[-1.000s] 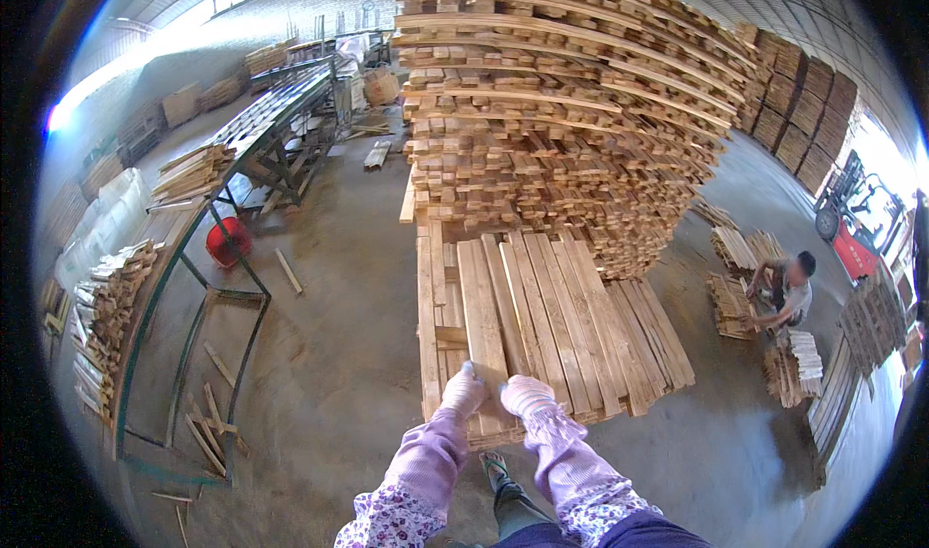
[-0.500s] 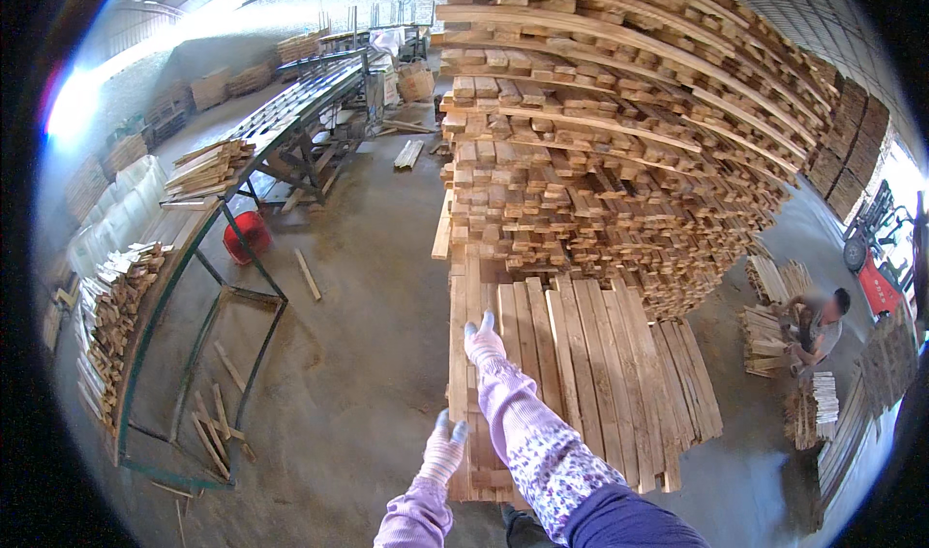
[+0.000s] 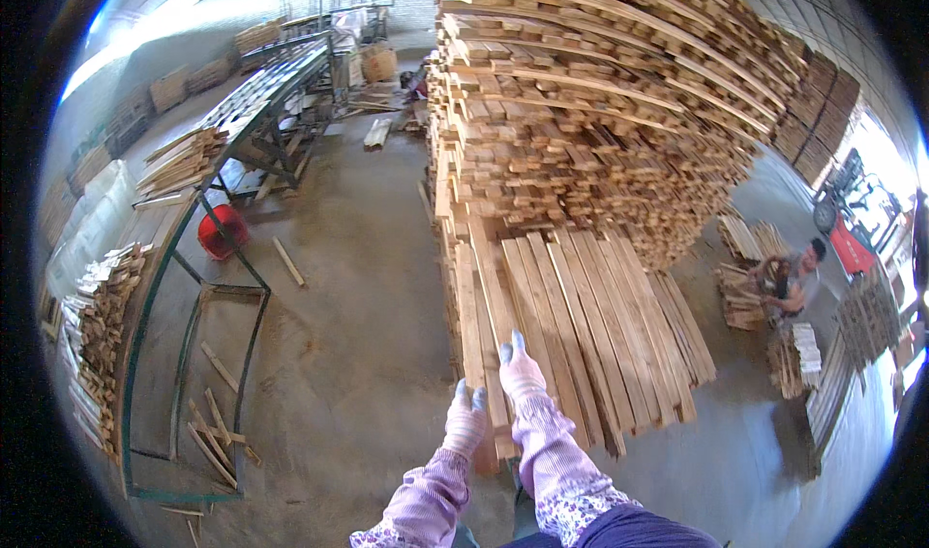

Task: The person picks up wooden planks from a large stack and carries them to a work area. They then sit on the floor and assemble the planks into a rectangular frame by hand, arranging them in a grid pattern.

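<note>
My gloved left hand [image 3: 466, 420] grips the near end of a long wooden plank [image 3: 481, 296] at the left side of a low layer of planks [image 3: 590, 325]. My gloved right hand [image 3: 521, 369] rests on top of the same plank or the one beside it; which, I cannot tell. Both sleeves are pale with a floral print. Behind the layer rises a tall stack of planks [image 3: 590, 112], well above my hands.
A green metal frame [image 3: 198, 354] with scrap strips stands on the concrete floor at the left, with a red bucket [image 3: 221, 230] and plank piles [image 3: 97, 335] nearby. A long work table [image 3: 261, 93] runs toward the back. At the right another person [image 3: 789, 277] crouches among small bundles.
The view has shifted right along the stack. My left hand has come forward onto the plank's end, and my right hand has slid back toward me, beside the left.
</note>
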`<state>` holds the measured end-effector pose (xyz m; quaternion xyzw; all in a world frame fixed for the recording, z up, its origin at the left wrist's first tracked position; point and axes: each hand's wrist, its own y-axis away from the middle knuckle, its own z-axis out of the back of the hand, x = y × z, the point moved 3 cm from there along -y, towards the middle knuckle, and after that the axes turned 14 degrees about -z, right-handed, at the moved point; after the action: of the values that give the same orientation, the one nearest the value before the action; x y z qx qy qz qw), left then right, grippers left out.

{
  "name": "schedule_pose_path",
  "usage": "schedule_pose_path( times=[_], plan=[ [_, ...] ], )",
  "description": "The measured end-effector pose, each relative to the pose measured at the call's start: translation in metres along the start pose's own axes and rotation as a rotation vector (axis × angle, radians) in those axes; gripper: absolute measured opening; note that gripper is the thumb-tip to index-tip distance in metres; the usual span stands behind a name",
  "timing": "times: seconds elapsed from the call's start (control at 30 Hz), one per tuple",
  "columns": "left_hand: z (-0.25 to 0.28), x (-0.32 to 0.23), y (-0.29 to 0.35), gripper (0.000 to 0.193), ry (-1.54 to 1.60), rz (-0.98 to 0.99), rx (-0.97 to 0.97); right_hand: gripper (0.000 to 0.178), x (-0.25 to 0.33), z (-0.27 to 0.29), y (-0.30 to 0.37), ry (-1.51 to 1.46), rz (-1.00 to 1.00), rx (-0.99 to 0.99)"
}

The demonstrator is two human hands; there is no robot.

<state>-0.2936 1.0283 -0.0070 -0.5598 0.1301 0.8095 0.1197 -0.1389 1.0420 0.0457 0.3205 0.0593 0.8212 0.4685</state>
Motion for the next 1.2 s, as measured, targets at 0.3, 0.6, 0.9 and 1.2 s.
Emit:
schedule_pose_path(
  times=[0.3,0.6,0.9,1.2],
  plan=[
    [-0.013,-0.03,0.021,0.065,-0.188,-0.055,0.072,0.054,-0.091,0.034,0.136,0.003,-0.132,0.035],
    [-0.055,0.058,-0.051,0.054,-0.176,-0.207,0.243,0.046,-0.083,0.051,0.118,0.306,-0.056,0.079],
    [-0.037,0.043,-0.059,0.06,-0.124,-0.139,0.462,0.05,-0.254,0.175,0.113,-0.017,-0.13,-0.839],
    [-0.019,0.03,-0.085,0.05,0.805,0.454,0.475,0.089,-0.38,0.109,-0.044,-1.026,-0.622,-0.517]
  ],
)
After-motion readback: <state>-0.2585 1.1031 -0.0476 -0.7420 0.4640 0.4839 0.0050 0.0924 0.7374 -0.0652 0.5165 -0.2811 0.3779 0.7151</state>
